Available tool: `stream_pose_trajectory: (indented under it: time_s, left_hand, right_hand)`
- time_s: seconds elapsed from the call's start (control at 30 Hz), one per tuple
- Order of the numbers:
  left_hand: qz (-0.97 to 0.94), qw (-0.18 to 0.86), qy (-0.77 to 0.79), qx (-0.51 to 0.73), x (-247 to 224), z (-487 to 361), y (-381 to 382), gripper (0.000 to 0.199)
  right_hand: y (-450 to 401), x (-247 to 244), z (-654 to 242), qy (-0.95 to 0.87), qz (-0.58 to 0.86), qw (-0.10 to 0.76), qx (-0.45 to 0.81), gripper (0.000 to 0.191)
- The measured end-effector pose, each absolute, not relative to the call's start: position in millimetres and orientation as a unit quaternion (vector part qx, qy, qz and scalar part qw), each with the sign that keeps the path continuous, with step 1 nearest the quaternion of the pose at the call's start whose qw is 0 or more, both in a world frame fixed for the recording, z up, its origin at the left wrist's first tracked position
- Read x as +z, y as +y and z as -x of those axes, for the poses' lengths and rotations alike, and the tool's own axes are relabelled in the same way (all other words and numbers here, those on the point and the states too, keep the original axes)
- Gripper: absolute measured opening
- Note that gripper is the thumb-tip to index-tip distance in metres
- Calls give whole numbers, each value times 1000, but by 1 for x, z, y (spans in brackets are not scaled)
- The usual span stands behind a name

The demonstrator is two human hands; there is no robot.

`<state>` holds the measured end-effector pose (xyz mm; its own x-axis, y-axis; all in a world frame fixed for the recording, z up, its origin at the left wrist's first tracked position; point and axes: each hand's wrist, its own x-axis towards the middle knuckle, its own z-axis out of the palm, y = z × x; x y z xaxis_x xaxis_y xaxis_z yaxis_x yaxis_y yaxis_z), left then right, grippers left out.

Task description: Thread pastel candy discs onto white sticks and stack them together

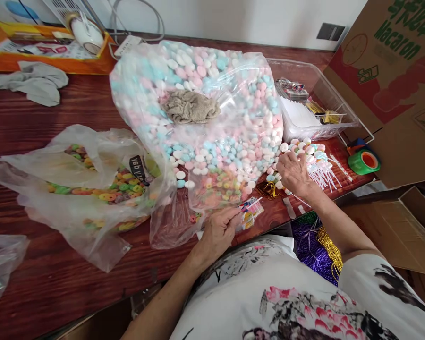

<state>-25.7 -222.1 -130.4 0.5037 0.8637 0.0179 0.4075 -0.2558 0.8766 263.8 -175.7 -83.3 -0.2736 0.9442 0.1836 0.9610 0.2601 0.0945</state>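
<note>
My left hand (219, 227) is at the table's front edge, thumb and fingers closed on a thin white stick (252, 203). Small printed cards (252, 218) lie beside its fingertips. Further right, my right hand (294, 174) reaches down to loose pastel candies (310, 148), its fingers bent together; what they hold is hidden. Under that wrist another white stick (302, 201) shows. Gold twist ties (268, 190) lie between the hands. Behind them spreads a big clear bag (198, 137) of pink, blue and white candies, with a smaller bag of ring-shaped candies (219, 185) in front.
A brown cloth (191, 106) rests on the big bag. To the left is a plastic bag (88, 165) with coloured rings. A clear bin (304, 71), green tape (364, 161), several candy-tipped sticks (324, 177) and a cardboard box (386, 104) stand right. An orange tray (49, 63) is back left.
</note>
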Motion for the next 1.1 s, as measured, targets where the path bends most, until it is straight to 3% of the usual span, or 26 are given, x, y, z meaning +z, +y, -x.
stream_pose_trajectory:
  time_s: [0.13, 0.2, 0.4, 0.5, 0.73, 0.97, 1.1]
  left_hand:
    - [-633, 541, 455, 317, -118, 20, -224, 31]
    - [-571, 580, 469, 342, -114, 16, -225, 31]
    - [-539, 586, 459, 394, -109, 21, -229, 27]
    - [-551, 598, 438, 384, -108, 30, -233, 19]
    - [-555, 587, 454, 376, -115, 36, -234, 23]
    - [-579, 561, 435, 400, -112, 38, -230, 24]
    - [-674, 485, 404, 383, -106, 38, -231, 30]
  right_hand:
    - [-217, -70, -224, -757, 548, 349, 73, 20]
    - [-238, -79, -190, -748, 473, 441, 147, 25]
    - [-252, -116, -127, -739, 433, 474, 203, 31]
    - [-245, -117, -130, -723, 435, 451, 291, 26]
    - [-239, -114, -143, -698, 420, 419, 402, 28]
    - [-255, -127, -126, -459, 467, 532, 537, 27]
    - [-248, -136, -127, -364, 432, 480, 672, 28]
